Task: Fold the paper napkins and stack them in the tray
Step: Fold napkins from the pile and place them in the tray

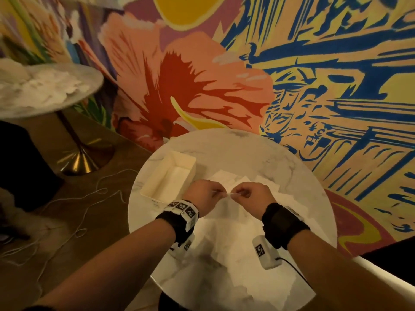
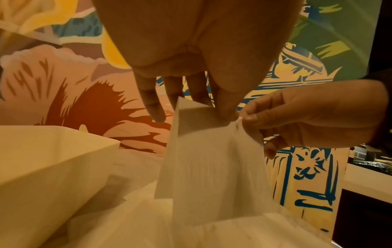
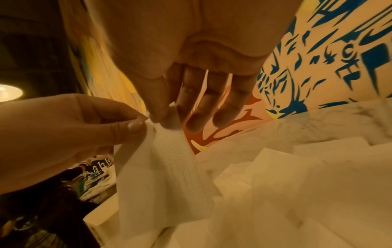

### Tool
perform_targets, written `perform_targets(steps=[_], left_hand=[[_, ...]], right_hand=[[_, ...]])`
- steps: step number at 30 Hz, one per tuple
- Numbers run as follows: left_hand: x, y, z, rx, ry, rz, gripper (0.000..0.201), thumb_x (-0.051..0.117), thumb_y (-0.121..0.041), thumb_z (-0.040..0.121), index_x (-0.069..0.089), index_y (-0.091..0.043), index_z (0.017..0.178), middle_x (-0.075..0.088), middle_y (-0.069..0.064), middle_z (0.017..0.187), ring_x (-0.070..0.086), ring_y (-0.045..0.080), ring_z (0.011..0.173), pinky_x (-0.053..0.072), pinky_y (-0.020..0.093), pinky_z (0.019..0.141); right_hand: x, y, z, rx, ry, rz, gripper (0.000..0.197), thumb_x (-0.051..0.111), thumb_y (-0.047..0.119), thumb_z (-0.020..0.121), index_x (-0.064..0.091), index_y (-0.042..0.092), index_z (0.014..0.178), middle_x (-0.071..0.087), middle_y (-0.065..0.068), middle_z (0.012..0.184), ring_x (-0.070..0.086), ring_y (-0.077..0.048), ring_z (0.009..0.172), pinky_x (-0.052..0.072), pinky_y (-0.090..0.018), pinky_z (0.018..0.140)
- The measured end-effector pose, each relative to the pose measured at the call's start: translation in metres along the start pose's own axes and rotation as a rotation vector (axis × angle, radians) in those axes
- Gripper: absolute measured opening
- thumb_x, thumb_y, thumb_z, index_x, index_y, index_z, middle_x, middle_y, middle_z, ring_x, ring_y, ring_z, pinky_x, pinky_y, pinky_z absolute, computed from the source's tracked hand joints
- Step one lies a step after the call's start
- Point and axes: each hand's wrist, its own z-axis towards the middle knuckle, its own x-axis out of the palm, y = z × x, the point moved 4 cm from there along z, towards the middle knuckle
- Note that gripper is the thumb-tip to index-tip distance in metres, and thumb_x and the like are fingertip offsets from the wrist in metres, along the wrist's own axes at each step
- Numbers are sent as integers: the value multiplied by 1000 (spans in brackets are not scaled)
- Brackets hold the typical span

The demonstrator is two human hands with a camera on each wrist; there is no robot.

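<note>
Above the round marble desk [image 1: 280, 158], the person lifts one paper napkin [image 2: 214, 161] with both hands. The left hand [image 1: 203, 194] pinches the top edge of it between thumb and forefinger, and the right hand [image 1: 249, 195] pinches the same edge just beside, so the fingertips of the two hands almost touch. The other fingers of each hand hang loosely curled and hold nothing. The napkin hangs down from the pinch in soft folds, and its lower part reaches the loose napkins [image 1: 235, 232] which lie spread over the middle and the near side of the desk. If the lower edge rests on them, I cannot tell.

The cream tray [image 1: 157, 182] stands on the left part of the desk, close to the left hand but not touching it. It is rectangular with high walls; something pale lies on its bottom, but I cannot see clearly what it is.

Both wrists wear black straps with small marked blocks. Behind the desk the wall [image 1: 336, 75] has a big painting with a red flower and blue lines. Farther left stands a second round table [image 1: 85, 95] on a brass foot, and white paper is heaped on it. Thin white cords [image 1: 89, 205] lie on the wooden floor.
</note>
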Motion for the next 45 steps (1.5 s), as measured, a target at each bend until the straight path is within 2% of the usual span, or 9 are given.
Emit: perform_targets(steps=[3,9,13,17,22,26,31,39,45], left_hand=[[-10,7,-1,-28,-33,-31,23,61,-37,96,75,-25,109,73,-7,110,63,10,101,40,17,82],[-26,23,2,-57,-15,-10,25,61,-40,96,76,-26,109,74,-7,110,64,12,102,43,19,85],[-44,49,4,-138,-54,-103,21,63,-31,96,78,-20,104,75,-2,102,63,15,94,43,21,82],[-55,62,4,-148,-124,-236,20,70,-33,91,69,-19,105,70,-7,90,64,14,84,42,14,66],[-52,84,6,-215,-30,-288,47,78,-29,84,49,-20,121,74,0,91,66,17,80,52,29,72],[-60,101,8,-216,-31,-264,41,74,-25,88,57,-15,123,70,3,95,60,18,83,44,27,75],[-69,126,11,-218,-9,-196,46,72,-25,89,56,-18,131,68,7,105,62,25,96,48,31,81],[-91,186,4,-313,-21,-116,41,69,-24,91,55,-30,129,67,0,116,64,20,101,50,28,86],[-86,223,-7,-372,162,-45,107,86,-48,68,25,-33,153,40,-5,150,41,22,136,38,46,113]], right_hand=[[5,12,7,-46,-6,26,9,72,24,86,73,30,80,72,11,82,64,-1,78,50,-16,75],[14,27,19,-61,15,70,7,73,20,86,75,25,82,73,10,83,65,-1,78,48,-10,73],[10,26,31,-33,-72,117,13,73,17,86,74,27,78,73,6,83,67,-12,81,54,-26,80],[17,35,42,-5,-81,192,12,71,17,88,74,27,81,72,-2,85,66,-23,77,58,-30,64],[28,52,59,32,-92,329,11,71,15,89,74,24,84,70,-6,89,66,-25,73,60,-33,59],[41,66,75,-54,9,62,15,71,23,89,71,26,103,66,8,98,61,-14,83,48,-13,69],[62,98,95,-140,86,-141,13,69,24,90,74,21,101,67,8,95,59,-12,88,48,-25,84],[86,122,132,-111,73,-309,16,70,29,88,78,20,99,73,3,105,63,-15,97,45,-20,89],[117,120,158,-4,105,-333,13,70,28,87,78,22,97,73,0,104,65,-19,99,50,-27,94]])
